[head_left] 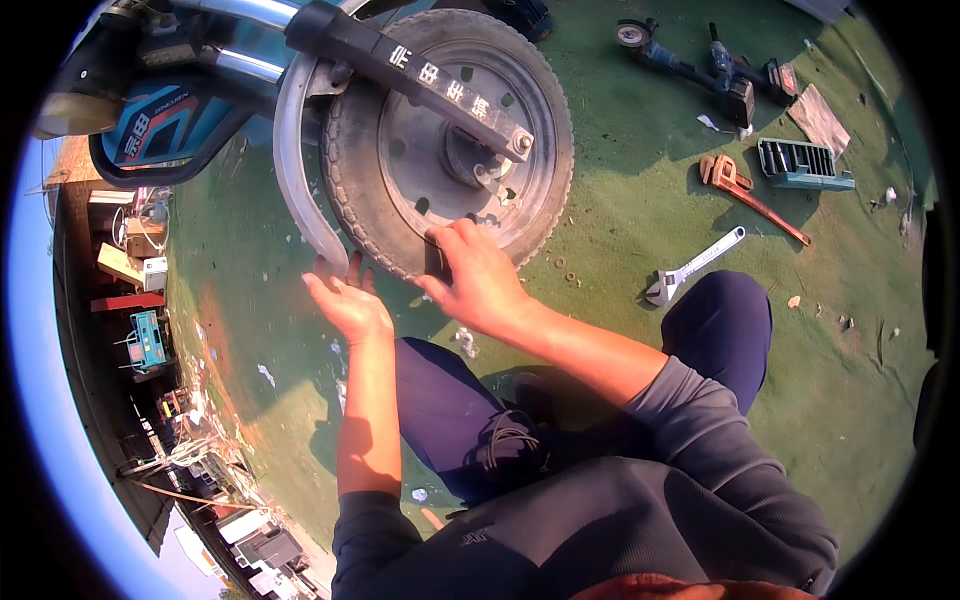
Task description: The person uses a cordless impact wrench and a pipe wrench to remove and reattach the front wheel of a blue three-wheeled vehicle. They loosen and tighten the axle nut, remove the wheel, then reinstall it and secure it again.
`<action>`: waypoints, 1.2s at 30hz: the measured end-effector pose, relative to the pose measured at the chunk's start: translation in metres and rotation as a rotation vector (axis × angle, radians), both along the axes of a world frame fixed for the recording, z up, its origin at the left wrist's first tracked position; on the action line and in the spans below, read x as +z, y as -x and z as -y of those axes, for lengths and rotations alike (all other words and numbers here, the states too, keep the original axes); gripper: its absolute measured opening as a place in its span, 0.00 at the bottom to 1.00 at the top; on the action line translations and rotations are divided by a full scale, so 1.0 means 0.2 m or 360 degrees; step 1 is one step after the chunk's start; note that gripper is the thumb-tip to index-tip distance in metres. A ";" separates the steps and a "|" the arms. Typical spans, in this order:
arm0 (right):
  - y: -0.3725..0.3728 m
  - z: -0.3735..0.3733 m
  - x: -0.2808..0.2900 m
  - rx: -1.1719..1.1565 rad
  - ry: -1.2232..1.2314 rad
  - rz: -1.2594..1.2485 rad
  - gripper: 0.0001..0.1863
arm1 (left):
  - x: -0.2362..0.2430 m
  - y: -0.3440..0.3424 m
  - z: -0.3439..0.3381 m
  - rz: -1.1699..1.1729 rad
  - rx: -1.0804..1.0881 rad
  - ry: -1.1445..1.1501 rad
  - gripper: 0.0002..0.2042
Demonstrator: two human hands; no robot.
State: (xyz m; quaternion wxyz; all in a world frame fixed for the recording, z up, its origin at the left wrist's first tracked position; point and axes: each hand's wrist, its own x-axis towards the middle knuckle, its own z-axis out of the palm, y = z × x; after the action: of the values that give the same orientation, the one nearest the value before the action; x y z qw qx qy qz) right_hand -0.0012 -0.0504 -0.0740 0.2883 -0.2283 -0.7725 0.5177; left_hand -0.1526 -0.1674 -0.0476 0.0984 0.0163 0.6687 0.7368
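Note:
A spoked-hub wheel with a grey, knobbly tyre [372, 215] stands in a black fork leg [420, 85]. Along the tyre's left side curves a pale grey mudguard [290, 150]. My left hand [352, 305] is palm up at the mudguard's lower end, fingers spread and thumb apart; whether it bears on the mudguard I cannot tell. Across the tyre's near lower edge lies my right hand [478, 280], its fingers bent over the sidewall and its thumb toward the tread. Some of its fingertips are hidden.
On the green ground mat to the right lie an adjustable wrench [695, 267], an orange pipe wrench [757, 200], a socket box [805, 165], an angle grinder [680, 70] and a cordless impact tool [750, 70]. A blue panel [170, 120] sits at upper left; clutter lines the left edge.

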 end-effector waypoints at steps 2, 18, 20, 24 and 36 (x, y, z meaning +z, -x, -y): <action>-0.08 -0.03 -0.05 0.0050 0.0028 0.0014 0.24 | -0.17 -0.11 0.05 0.0258 -0.0026 -0.0080 0.36; -1.25 -0.60 -1.25 0.0160 -0.0822 0.2388 0.12 | -0.34 -0.30 -0.06 -0.0217 -0.0602 -0.0117 0.42; -1.24 -0.58 -1.26 0.0230 -0.1062 0.2294 0.11 | -0.34 -0.26 -0.05 -0.0210 -0.0579 -0.0082 0.43; -1.26 -0.63 -1.27 0.0385 -0.1361 0.1965 0.09 | -0.35 -0.25 -0.07 -0.0260 -0.0648 -0.0112 0.43; -0.94 -0.55 -0.95 0.0387 -0.0445 0.1486 0.19 | -0.52 -0.17 0.11 -0.0142 -0.0760 -0.0269 0.47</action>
State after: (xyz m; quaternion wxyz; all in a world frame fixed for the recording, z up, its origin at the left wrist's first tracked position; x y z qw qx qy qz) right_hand 0.1863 0.0590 -0.2633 -0.1228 -0.3032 -0.9020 0.2817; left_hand -0.1187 -0.1887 -0.1526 0.2381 0.2145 0.5856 0.7445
